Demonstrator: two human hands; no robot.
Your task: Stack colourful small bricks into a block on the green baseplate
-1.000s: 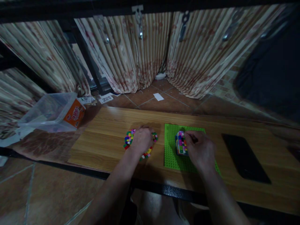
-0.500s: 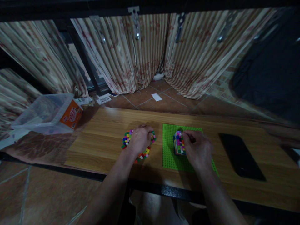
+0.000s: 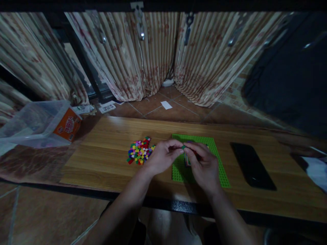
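Both hands meet over the green studded baseplate (image 3: 201,163): left hand (image 3: 162,157) and right hand (image 3: 203,166) pinch one small dark-green brick (image 3: 183,147) between fingertips, grip closed on it from either side. A second ago the left hand lay on the heap of small multicoloured bricks (image 3: 139,152); now it's off, heap uncovered at nine o'clock. The right hand has let go of the multicoloured brick block (image 3: 187,159), mostly hidden behind the fingers. On the wooden counter (image 3: 107,153), a black phone (image 3: 251,166) at three o'clock, well apart. Clear plastic tub (image 3: 38,124) at ten o'clock.
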